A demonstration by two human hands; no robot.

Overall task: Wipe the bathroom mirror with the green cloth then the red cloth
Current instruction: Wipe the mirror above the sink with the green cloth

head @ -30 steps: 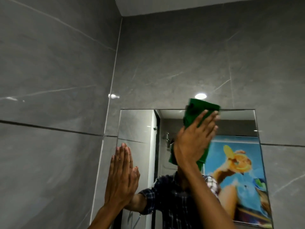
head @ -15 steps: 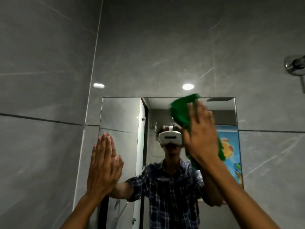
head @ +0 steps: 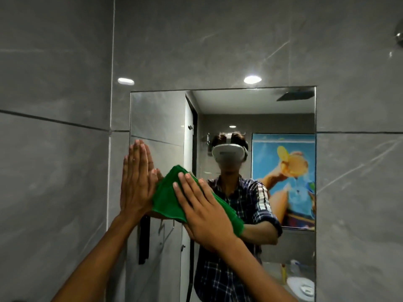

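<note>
A rectangular mirror [head: 257, 105] is set in the grey tiled wall. My right hand [head: 205, 212] presses the green cloth [head: 168, 199] flat against the glass at the mirror's left middle, fingers spread over it. My left hand [head: 136, 182] rests flat on the mirror's left edge, fingers together and pointing up, right beside the cloth. No red cloth is in view. The mirror reflects a person in a checked shirt with a white headset.
Grey marble-look wall tiles [head: 54, 171] surround the mirror, with a corner on the left. A chrome fitting [head: 400, 39] sticks out at the upper right. The mirror reflects a door, a colourful poster, a yellow bottle and a white basin.
My right hand has swept the green cloth down and left, from the mirror's top middle to beside my left hand. The view has shifted, showing more of the mirror.
</note>
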